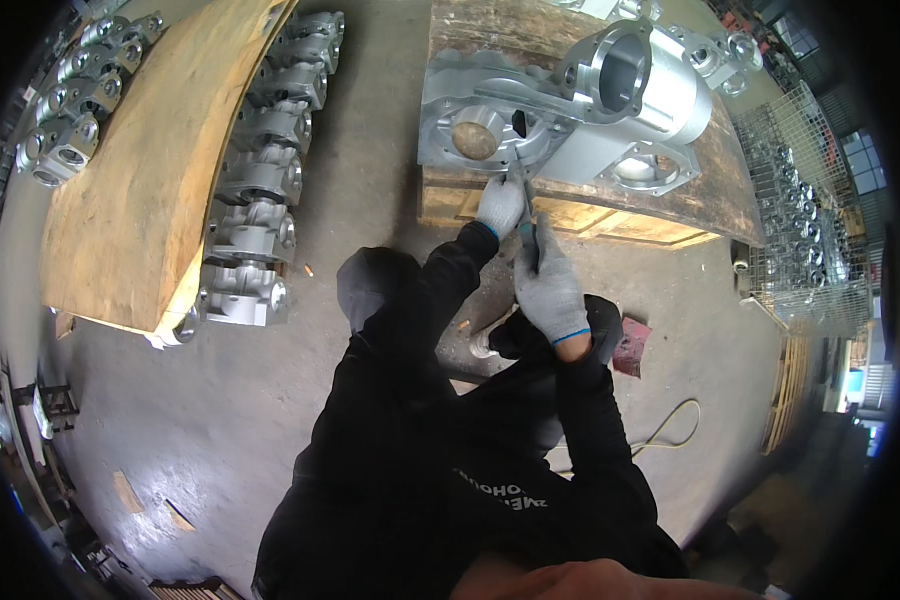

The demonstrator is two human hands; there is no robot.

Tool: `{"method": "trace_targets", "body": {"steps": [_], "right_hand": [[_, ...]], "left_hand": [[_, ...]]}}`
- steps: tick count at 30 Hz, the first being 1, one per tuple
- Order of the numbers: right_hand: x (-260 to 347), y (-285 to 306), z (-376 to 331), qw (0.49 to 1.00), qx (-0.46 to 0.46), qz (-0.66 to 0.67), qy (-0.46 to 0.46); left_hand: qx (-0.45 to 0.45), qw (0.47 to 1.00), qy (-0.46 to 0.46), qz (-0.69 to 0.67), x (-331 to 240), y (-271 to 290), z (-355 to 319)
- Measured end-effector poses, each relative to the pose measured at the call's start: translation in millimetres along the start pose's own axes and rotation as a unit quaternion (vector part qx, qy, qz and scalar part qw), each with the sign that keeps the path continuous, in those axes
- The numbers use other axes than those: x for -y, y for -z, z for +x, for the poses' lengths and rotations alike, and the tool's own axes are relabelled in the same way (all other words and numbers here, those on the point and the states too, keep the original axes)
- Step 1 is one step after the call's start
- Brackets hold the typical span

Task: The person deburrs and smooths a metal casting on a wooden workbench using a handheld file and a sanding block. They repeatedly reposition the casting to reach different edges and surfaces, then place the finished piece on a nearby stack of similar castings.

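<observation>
Both my hands wear light grey knit gloves with blue cuff edges. My left hand (503, 204) is closed around the front part of a slim, dark-grey file-like tool (527, 196), by the near edge of a silver metal casting (445, 145). Closer to my body, my right hand (550, 285) wraps the tool's rear end, which the glove mostly hides. The tool's far tip reaches the casting, close to its round opening; exact contact is too small to tell. A wide cylinder (675, 95) rises from the casting's right part. The casting lies on a wooden crate top (725, 185).
On the left, a plywood board (160, 170) has rows of silver castings (255, 235) along both sides. A wire cage (805, 200) of metal parts stands at right. On the floor lie a dark red piece (631, 347) and a yellowish hose (685, 425).
</observation>
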State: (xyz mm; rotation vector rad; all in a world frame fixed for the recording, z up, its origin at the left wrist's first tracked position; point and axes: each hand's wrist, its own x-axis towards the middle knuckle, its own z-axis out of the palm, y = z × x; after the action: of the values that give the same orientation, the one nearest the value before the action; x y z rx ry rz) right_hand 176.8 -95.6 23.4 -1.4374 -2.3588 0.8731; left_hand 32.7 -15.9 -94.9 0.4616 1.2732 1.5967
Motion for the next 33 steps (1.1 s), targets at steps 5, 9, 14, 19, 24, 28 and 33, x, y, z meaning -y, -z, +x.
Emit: {"method": "trace_targets", "body": {"steps": [5,9,14,19,24,28,33], "right_hand": [[-32.3,14.4,11.4,0.975,-0.096,-0.105,0.170],[-42.4,23.0,34.7,0.976,0.005,0.039,0.214],[-22.6,33.8,68.4,0.984,0.030,-0.003,0.174],[-10.1,40.9,83.0,0.979,0.047,-0.048,0.191],[-10.5,51.0,89.8,0.976,0.087,-0.063,0.187],[-10.1,72.1,95.0,0.968,0.126,-0.091,0.198],[-2.1,80.8,100.1,0.960,0.098,-0.141,0.221]], "left_hand": [[-0.049,0.997,-0.027,-0.054,-6.4,13.1,-16.6],[-0.080,0.995,-0.061,0.004,-19.7,20.8,-14.4],[-0.103,0.991,-0.054,0.063,-26.4,33.1,4.1],[-0.161,0.952,-0.125,0.229,-15.9,46.0,26.0],[-0.202,0.923,-0.176,0.277,-2.4,40.0,31.4],[-0.182,0.947,-0.132,0.229,-1.4,20.8,18.2],[-0.135,0.982,-0.067,0.112,-20.6,19.7,12.5]]}}
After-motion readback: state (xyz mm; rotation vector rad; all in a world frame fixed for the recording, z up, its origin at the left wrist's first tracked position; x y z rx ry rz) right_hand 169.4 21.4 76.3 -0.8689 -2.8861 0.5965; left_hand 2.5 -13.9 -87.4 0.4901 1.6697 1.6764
